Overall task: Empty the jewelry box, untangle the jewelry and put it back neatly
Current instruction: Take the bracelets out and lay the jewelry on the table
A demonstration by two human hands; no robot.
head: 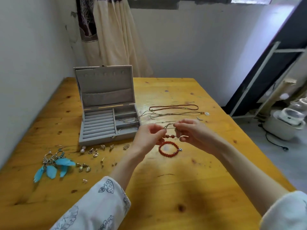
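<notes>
Jewelry on a thin cord with red-brown beads [169, 136] is held taut between two hands above a yellow wooden table [182, 188].

At 9 o'clock of the hands lie turquoise feather earrings [54, 165], and beside them, toward 3 o'clock, a scatter of small gold-coloured earrings [95, 153] along the front of the box. Behind these, at 10 o'clock of the hands, stands the grey velvet jewelry box [106, 117], lid up, thin chains lying in its right compartments. The left hand [149, 138] pinches one end of the beaded cord between thumb and curled fingers; the right hand [191, 135] pinches the other end likewise. Just below, at 6 o'clock, a red beaded bracelet [168, 149] lies on the table. At 12 o'clock a long brown cord necklace [174, 109] stretches across the wood.
</notes>
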